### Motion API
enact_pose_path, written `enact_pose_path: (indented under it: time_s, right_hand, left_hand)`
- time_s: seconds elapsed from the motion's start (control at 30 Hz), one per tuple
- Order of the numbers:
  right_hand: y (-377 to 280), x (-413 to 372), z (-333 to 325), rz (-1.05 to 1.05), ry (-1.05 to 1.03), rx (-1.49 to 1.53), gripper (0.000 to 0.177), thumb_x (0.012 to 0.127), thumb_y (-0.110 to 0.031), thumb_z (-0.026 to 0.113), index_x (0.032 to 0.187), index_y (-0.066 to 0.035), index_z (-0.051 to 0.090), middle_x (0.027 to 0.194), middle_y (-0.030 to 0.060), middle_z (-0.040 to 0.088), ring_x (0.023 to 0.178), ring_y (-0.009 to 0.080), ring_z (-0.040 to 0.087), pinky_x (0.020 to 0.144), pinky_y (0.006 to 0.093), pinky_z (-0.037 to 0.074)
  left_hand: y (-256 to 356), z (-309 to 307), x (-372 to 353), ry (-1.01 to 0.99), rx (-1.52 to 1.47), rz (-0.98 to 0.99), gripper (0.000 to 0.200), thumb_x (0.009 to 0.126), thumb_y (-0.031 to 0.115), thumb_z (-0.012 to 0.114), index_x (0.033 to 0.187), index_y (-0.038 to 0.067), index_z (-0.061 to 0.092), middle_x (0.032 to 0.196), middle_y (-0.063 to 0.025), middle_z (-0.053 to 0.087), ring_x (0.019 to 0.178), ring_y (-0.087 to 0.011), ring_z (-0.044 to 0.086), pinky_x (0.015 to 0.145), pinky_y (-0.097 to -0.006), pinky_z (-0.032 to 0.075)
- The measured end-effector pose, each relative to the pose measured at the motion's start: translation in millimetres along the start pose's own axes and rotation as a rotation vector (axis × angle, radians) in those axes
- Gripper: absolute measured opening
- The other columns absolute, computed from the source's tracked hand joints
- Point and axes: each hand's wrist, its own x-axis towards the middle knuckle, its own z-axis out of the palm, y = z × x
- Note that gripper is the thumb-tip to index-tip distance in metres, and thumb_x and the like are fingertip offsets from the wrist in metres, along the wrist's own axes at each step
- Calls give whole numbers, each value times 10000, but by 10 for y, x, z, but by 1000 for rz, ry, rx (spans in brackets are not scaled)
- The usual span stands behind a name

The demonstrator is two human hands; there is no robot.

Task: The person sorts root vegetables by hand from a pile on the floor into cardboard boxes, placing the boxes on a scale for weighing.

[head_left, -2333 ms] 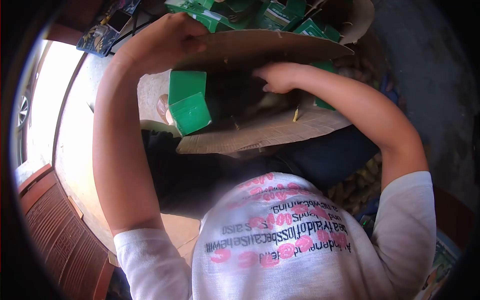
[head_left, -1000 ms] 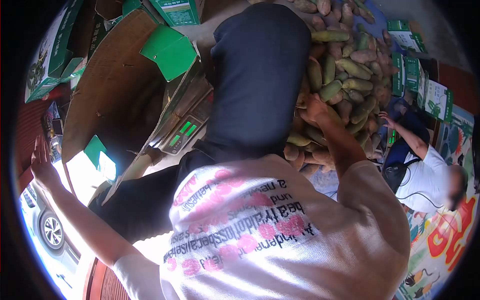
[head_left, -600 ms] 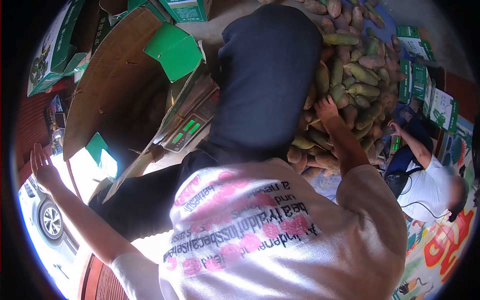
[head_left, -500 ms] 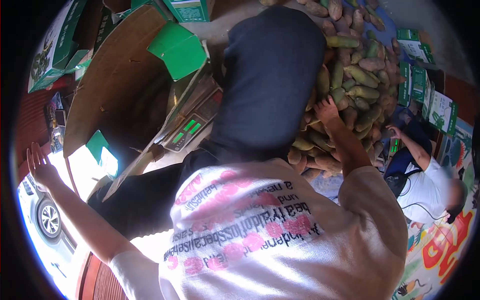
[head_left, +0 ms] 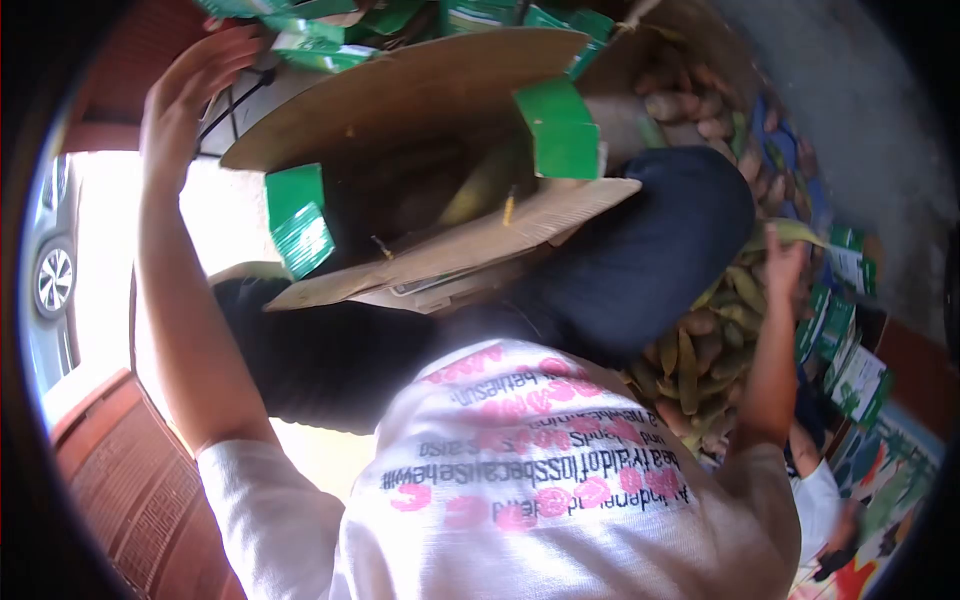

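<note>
Right hand (head_left: 783, 262) holds a piece of produce (head_left: 797, 232) — elongated, yellow-green.

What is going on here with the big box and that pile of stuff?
A person in a white shirt has an open cardboard box with green flaps in front of them. Their right hand is up over a pile of long brown and green produce and seems to grip one yellow-green piece. Their left hand is raised beyond the box, fingers spread, holding nothing.
</note>
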Motion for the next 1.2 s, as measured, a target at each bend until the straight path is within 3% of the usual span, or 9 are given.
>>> enact_pose_path:
  time_s: [0.1, 0.23, 0.37, 0.5, 0.57, 0.8, 0.97, 1.1, 1.2]
  right_hand:
    - [-1220, 430, -744, -25, 71, 509, 434, 838, -212, 667, 1134, 53, 493, 1085, 115, 580, 985, 179, 559, 891, 315, 436]
    - [-2749, 508, -1251, -355, -196, 987, 343, 890, -132, 577, 1166, 50, 484, 1138, 134, 556, 1039, 218, 548, 950, 351, 414]
    - [-4072, 127, -965, -703, -647, 895, 463, 844, -137, 603, 1227, 60, 435, 1269, 172, 482, 1152, 252, 487, 1007, 376, 365]
    - [-4933, -432, -195, -958, -1163, 600, 520, 807, -215, 642, 1236, 7, 447, 1130, 134, 585, 1030, 229, 570, 915, 357, 433]
    - [-5088, -632, 262, -1299, -1006, 268, 351, 757, -195, 702, 979, 48, 580, 911, 166, 637, 857, 285, 634, 757, 362, 495]
    - [-5266, -1163, 1063, -1247, -1021, -258, 367, 795, -244, 651, 962, 59, 529, 881, 233, 623, 877, 387, 613, 746, 435, 506]
    - [-5222, -924, 533, -1140, -991, 67, 316, 810, -219, 637, 1035, -2, 587, 865, 202, 643, 861, 364, 628, 742, 425, 509]
    - [-4785, -526, -263, -823, -660, 525, 266, 833, -117, 621, 1078, -15, 608, 916, 118, 678, 839, 178, 656, 750, 271, 504]
    - [-4120, -131, -655, -606, -290, 627, 244, 870, -83, 584, 1098, 4, 593, 944, 94, 666, 883, 131, 623, 791, 233, 479]
  left_hand:
    - [44, 212, -58, -259, 105, 55, 320, 926, 223, 481, 1198, 77, 565, 1157, -90, 598, 1082, -202, 556, 965, -341, 398]
    - [230, 434, -182, -361, 312, -127, 348, 898, 274, 538, 1179, 71, 567, 1068, -132, 623, 1000, -245, 592, 873, -340, 442]
    - [123, 359, -142, -401, 522, -50, 370, 850, 207, 610, 1179, 49, 550, 988, -165, 619, 895, -272, 594, 786, -332, 447]
    - [87, 355, -170, -338, 410, -79, 274, 857, 147, 590, 1106, 32, 588, 905, -159, 628, 839, -256, 598, 767, -326, 450]
    - [128, 319, -151, -397, 396, -103, 257, 857, 140, 587, 1088, 29, 597, 887, -155, 633, 824, -250, 600, 760, -324, 453]
    - [118, 305, -190, -382, 440, 5, 230, 855, 134, 584, 1048, 11, 611, 868, -151, 633, 819, -251, 609, 756, -316, 459]
    - [-10, 265, -194, -343, 381, 30, 249, 862, 120, 580, 1084, 11, 601, 916, -138, 635, 852, -230, 608, 769, -319, 458]
    - [27, 300, -223, -303, 363, -1, 274, 866, 97, 575, 1127, 16, 585, 938, -126, 629, 889, -200, 596, 781, -310, 453]
    - [24, 270, -209, -368, 354, -42, 301, 887, 168, 568, 1159, 41, 576, 989, -117, 626, 948, -199, 581, 830, -303, 436]
